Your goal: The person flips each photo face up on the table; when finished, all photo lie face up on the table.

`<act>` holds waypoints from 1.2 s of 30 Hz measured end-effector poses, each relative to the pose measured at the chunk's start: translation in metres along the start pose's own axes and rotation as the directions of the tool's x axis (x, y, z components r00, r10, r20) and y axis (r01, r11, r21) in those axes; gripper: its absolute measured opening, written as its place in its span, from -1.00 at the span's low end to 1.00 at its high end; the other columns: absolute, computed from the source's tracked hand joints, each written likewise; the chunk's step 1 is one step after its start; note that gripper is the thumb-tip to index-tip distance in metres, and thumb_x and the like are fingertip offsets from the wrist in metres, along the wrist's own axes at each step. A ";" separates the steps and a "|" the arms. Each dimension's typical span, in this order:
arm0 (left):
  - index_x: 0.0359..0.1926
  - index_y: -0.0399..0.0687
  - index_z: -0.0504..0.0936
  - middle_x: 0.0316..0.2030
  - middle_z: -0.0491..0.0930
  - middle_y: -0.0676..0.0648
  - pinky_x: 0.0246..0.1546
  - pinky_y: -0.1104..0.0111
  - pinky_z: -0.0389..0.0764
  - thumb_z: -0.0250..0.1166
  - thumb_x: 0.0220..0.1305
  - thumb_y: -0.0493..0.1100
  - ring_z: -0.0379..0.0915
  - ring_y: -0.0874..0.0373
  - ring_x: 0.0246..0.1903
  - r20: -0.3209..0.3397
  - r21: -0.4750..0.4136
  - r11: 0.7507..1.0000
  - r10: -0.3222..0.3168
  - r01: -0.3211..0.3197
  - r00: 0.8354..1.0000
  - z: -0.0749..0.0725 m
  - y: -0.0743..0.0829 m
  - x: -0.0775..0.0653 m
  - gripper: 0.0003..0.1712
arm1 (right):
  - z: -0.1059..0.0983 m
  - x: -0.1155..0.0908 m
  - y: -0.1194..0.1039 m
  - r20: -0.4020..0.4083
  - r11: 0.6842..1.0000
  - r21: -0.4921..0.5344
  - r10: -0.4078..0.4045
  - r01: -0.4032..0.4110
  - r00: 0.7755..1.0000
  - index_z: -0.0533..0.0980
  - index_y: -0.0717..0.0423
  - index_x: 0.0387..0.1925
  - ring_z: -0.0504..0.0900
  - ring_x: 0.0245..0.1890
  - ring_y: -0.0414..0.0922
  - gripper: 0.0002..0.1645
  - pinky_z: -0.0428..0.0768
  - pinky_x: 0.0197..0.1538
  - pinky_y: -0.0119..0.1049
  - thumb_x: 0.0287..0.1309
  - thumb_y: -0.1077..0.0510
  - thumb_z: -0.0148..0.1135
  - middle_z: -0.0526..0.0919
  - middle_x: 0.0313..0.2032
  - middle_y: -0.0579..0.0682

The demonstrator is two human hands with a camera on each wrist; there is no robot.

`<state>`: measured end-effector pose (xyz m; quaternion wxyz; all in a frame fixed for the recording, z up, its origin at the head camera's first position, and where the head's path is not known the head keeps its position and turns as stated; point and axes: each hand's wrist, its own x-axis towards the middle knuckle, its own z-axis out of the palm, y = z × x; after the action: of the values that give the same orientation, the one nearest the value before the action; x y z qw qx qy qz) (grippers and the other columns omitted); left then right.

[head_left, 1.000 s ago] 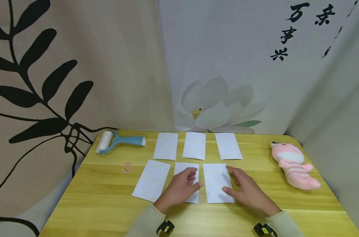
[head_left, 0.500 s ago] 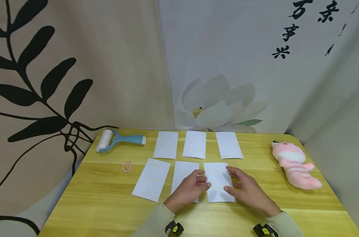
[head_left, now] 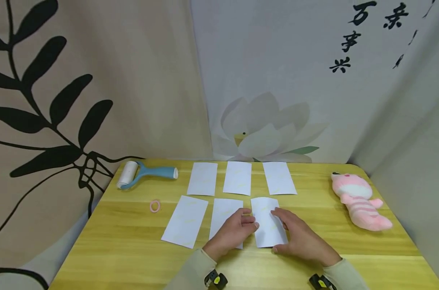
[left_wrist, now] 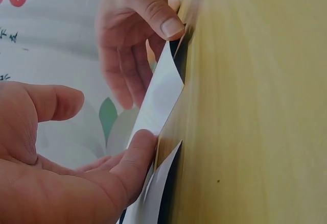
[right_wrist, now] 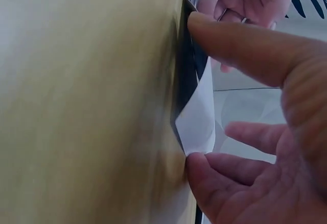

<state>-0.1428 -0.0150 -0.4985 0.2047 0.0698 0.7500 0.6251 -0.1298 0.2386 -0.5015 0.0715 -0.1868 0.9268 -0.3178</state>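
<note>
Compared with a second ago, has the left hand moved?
Yes, to the right: in the head view, the left hand sits farther from the pink ring.

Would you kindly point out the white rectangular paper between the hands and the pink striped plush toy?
White rectangular paper (head_left: 267,224): head view, its middle.
Pink striped plush toy (head_left: 361,206): head view, striped body.

The head view looks forward and down from the table's 6 o'clock side, far enough off to take in the wood-grain table (head_left: 114,241) and the cloth backdrop (head_left: 270,60) at 12. Both wrist views sit low, close and rolled sideways: the left puts the table at 3 o'clock, the right at 9. All three share the white paper sheet (head_left: 266,225), left hand (head_left: 234,229) and right hand (head_left: 301,237).
</note>
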 end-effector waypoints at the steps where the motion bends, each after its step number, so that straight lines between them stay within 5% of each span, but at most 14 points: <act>1: 0.42 -0.23 0.42 0.26 0.63 -0.25 0.25 0.02 0.65 0.36 0.46 -0.06 0.59 -0.12 0.26 0.001 0.000 1.000 -0.002 0.002 1.000 0.000 0.000 0.000 -0.35 | 0.000 0.000 0.000 0.002 1.000 -0.018 0.004 -0.004 1.000 0.35 0.08 0.50 0.49 0.40 0.11 0.21 0.63 0.32 0.00 -0.14 -0.16 0.76 0.42 0.48 0.15; 10: 0.38 -0.25 0.47 0.21 0.59 -0.24 0.14 0.04 0.69 0.39 0.42 -0.11 0.61 -0.13 0.17 -0.041 0.043 0.999 0.016 -0.015 0.999 0.000 0.000 -0.002 -0.39 | 0.001 -0.003 0.000 -0.003 0.999 -0.049 -0.005 0.005 1.000 0.39 0.07 0.47 0.51 0.35 0.07 0.16 0.64 0.29 -0.03 -0.13 -0.13 0.76 0.47 0.44 0.13; 18: 0.44 -0.38 0.31 0.00 0.61 -0.24 -0.17 0.20 0.82 0.41 0.33 -0.36 0.66 0.09 -0.19 -0.055 -0.204 0.978 -0.056 0.044 0.997 0.013 -0.006 0.006 -0.26 | 0.000 -0.002 0.001 0.007 0.999 -0.041 -0.011 0.011 1.000 0.39 0.04 0.47 0.49 0.38 0.08 0.14 0.63 0.29 -0.09 -0.10 -0.16 0.74 0.45 0.46 0.13; 28: 0.35 -0.34 0.46 -0.12 0.60 -0.18 -0.29 0.24 0.82 0.36 0.29 -0.48 0.64 0.09 -0.24 -0.020 -0.280 0.958 -0.077 0.069 0.997 0.020 -0.006 0.011 -0.38 | -0.004 0.000 -0.001 0.022 0.999 -0.045 -0.019 0.020 1.000 0.39 0.03 0.47 0.49 0.38 0.09 0.09 0.62 0.31 -0.04 -0.03 -0.19 0.70 0.45 0.46 0.13; 36: 0.43 -0.20 0.44 -0.08 0.62 -0.18 -0.30 0.21 0.81 0.40 0.28 -0.42 0.64 0.10 -0.23 -0.039 -0.277 0.960 -0.056 0.043 0.998 0.014 -0.003 0.008 -0.29 | -0.004 0.007 -0.009 -0.086 0.993 0.112 -0.028 0.037 0.996 0.54 0.16 0.33 0.70 0.18 0.07 -0.36 0.77 0.10 -0.11 0.34 -0.02 0.46 0.67 0.24 0.10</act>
<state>-0.1436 -0.0001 -0.5052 0.2105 0.0072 0.6616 0.7197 -0.1343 0.2316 -0.4923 0.0378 -0.1840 0.9064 -0.3784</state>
